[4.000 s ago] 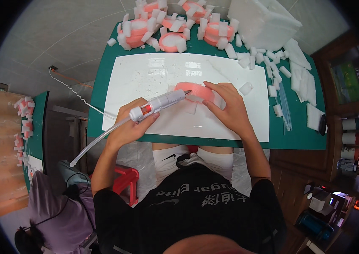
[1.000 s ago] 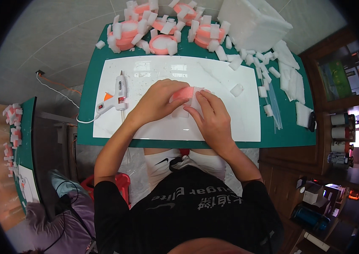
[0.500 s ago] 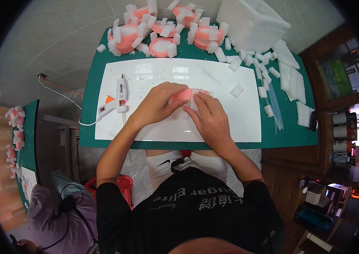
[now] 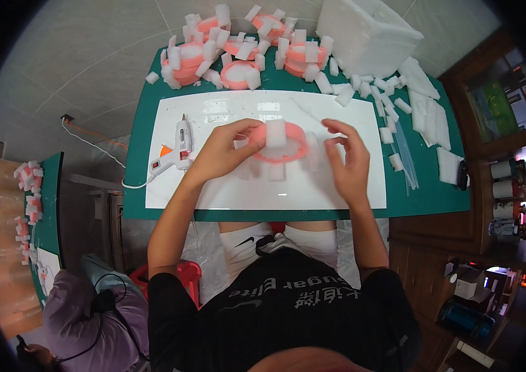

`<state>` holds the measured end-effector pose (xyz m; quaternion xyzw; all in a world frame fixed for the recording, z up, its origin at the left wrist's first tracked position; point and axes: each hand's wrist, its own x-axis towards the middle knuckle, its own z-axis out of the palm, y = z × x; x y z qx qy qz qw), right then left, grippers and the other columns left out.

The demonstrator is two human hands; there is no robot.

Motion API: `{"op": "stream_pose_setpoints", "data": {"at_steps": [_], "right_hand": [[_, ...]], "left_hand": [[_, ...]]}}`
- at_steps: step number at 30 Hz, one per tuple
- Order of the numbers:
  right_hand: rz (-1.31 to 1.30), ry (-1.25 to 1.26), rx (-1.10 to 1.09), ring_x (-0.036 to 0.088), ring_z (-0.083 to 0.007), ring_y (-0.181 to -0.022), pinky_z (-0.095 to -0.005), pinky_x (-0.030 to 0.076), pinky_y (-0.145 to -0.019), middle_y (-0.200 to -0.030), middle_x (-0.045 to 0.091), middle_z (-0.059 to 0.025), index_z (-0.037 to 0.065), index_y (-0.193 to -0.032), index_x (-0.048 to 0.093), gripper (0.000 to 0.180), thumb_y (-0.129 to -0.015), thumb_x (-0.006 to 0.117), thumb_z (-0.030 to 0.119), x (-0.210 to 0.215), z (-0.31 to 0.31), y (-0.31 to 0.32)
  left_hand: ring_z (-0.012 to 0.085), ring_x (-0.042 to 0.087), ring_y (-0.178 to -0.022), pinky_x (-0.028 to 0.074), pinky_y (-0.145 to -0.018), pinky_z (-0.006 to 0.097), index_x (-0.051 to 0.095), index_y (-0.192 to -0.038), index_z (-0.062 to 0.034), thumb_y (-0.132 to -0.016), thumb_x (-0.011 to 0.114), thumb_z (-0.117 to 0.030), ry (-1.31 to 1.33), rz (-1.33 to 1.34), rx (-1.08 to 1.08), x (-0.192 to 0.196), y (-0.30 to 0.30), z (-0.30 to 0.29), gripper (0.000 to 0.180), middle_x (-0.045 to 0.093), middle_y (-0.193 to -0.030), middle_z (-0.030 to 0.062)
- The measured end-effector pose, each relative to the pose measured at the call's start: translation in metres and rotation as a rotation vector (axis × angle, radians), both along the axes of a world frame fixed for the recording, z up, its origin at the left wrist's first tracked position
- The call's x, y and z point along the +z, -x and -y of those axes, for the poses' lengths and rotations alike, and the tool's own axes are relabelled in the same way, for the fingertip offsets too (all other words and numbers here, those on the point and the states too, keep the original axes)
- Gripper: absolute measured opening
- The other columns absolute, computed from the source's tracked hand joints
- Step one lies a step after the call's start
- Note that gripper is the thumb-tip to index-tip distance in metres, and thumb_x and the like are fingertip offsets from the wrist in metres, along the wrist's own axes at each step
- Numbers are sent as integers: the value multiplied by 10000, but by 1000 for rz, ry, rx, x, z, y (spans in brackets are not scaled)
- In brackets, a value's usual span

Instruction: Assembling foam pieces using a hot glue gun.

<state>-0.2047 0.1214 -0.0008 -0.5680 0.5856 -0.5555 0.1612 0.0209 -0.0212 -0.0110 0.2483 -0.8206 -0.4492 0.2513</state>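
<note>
My left hand [image 4: 231, 150] pinches the left side of a pink foam ring [image 4: 301, 137], thumb in front and fingers behind. White foam blocks stick out around the ring; one block [image 4: 276, 134] stands across its top and another [image 4: 276, 172] hangs at its lower edge. The ring is held above a glossy white board [image 4: 238, 197]. To its right, my right hand [image 4: 348, 158] is apart from it, fingers curved and spread, with nothing in them. A white glue gun [image 4: 180, 147] with an orange trigger lies on the board, left of my left hand.
Several pink rings with white blocks [image 4: 238, 73] crowd the table's far edge. A big white foam block [image 4: 368, 37], loose foam pieces [image 4: 387, 105] and clear glue sticks [image 4: 404, 158] lie right. A red stool [image 4: 188, 279] stands below left; another person [image 4: 92, 310] sits beyond it.
My right hand has let go of the ring and moved right, its fingers opening. My left hand still holds the ring, which now shows its open round shape. The view has shifted slightly.
</note>
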Motion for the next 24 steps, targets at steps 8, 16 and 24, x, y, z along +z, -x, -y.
{"op": "stream_pose_setpoints", "data": {"at_steps": [8,16,24], "right_hand": [[875,-376,597,497,-213,-1285,-350,396,-1081,-1396,527,-126,-14,-1399,471,442,-1011,528,188,-33,16,29],[976,-359,690,483,-212,-1304,-345,381,-1108,-1407,504,-138,-40,-1419,433,481,-1004,555,169,-45,12,17],[949,-284,687,514,-209,-1265,-329,389,-1097,-1381,522,-142,-44,-1415,432,495,-990,576,165,-47,11,14]], "left_hand": [[95,612,-985,480,-887,243,595,-1228,36,-900,652,-57,-590,-232,-17,-15,-7,3,345,655,-1113,54],[100,601,-1049,467,-926,233,561,-1268,26,-933,603,-42,-700,-252,-65,-13,-9,-3,344,642,-1172,66],[96,605,-1042,471,-923,236,564,-1250,16,-943,597,-48,-727,-230,-77,-7,-6,-7,316,660,-1164,65]]}}
